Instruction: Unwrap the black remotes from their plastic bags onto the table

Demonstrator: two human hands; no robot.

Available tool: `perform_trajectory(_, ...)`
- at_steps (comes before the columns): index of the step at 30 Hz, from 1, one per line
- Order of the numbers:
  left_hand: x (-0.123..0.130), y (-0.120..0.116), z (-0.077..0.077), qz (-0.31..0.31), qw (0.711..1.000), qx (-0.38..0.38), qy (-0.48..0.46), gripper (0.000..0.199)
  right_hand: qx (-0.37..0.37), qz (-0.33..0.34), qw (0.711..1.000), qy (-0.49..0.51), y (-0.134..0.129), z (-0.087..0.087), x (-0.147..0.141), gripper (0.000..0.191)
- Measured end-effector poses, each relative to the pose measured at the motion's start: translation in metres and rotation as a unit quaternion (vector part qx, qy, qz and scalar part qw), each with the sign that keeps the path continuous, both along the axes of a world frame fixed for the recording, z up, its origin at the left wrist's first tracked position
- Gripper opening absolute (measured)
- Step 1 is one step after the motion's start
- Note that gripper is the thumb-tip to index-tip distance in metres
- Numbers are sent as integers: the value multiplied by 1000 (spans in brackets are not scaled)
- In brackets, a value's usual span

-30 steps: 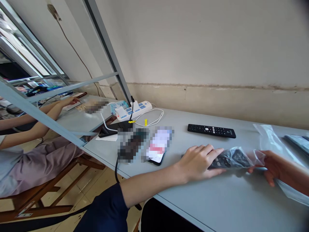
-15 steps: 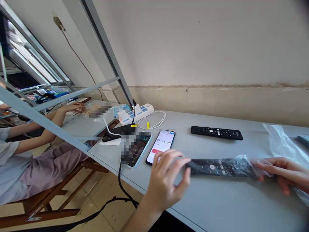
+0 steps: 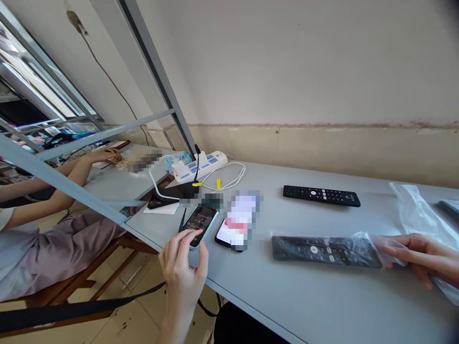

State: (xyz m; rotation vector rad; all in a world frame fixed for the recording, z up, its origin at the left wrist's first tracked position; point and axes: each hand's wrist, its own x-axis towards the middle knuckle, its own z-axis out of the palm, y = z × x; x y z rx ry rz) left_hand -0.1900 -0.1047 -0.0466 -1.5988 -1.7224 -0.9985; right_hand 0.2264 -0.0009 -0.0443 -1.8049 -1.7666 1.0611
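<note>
Remote (image 3: 326,252) lies on the table (image 3: 322,298) in a clear sleeve (image 3: 378,247), whose end the right hand (image 3: 425,258) pinches; left hand (image 3: 184,265), spread, is at a phone (image 3: 202,220), contact unclear. Sleeve handling seems the step; next likely calls for steady pinching.

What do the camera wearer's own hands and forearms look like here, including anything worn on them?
The left hand is bare: no glove, ring or watch shows, and no sleeve is visible on the part of the forearm in view. The right hand is also ungloved, with no ring visible; the picture's edge cuts off its arm.
</note>
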Motion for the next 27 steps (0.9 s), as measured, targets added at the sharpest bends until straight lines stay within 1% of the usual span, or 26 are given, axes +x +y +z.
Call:
perform_trajectory(3, 5, 0, -1, 29, 999, 2, -25, 13, -66, 36, 997, 24, 0, 0, 2, 62)
perform_trajectory(4, 6, 0, -2, 38, 999, 1, -34, 13, -68, 34, 997, 26, 1, 1, 2, 62)
perform_trajectory(9, 6, -1, -7, 79, 995, -28, -57, 16, -70, 30, 997, 23, 3, 1, 3, 60)
perform_trajectory(14, 5, 0, -10, 84, 993, -36, -77, 16, -72, 25, 997, 31, 2, -3, 6, 59)
perform_trajectory(19, 5, 3, -13, 91, 990, -74, -84, 19, -67, 14, 997, 31, 3, -4, 8, 57)
perform_trajectory(22, 7, 3, -14, 90, 990, -64, -82, 19, -68, 19, 997, 27, 3, -3, 8, 57)
perform_trajectory(25, 9, 2, -10, 87, 992, -41, -77, 17, -76, 31, 996, 22, 3, -2, 8, 56)
perform_trajectory(27, 11, 0, -7, 85, 993, -28, -75, 15, -38, 20, 999, 15, 2, -2, 7, 55)
